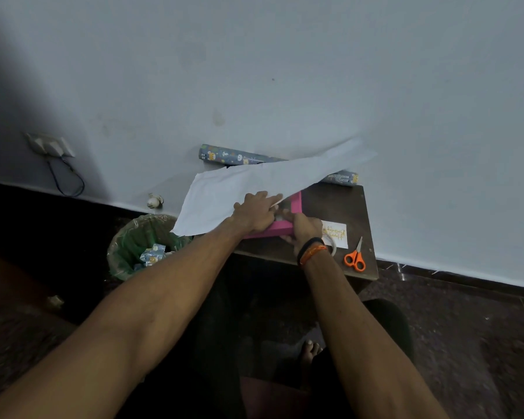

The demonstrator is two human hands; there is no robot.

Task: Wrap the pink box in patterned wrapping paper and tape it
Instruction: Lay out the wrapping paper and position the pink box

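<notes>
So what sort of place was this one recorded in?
Probably a plain room at home: a small dark wooden table against a bare painted wall, a lined waste bin on the floor, a wall switchboard.

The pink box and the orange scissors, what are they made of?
The pink box looks like matte cardboard: flat sides, sharp folded edges, no shine. The orange scissors seem to have smooth plastic handles, brightly and evenly coloured, and thin grey blades that are probably metal, though they are too small to be sure.

A pale wall [285, 71] meets a dark floor [466, 328]. A small dark wooden table [339, 204] stands against it. A switch plate [50, 145] sits far left.
</notes>
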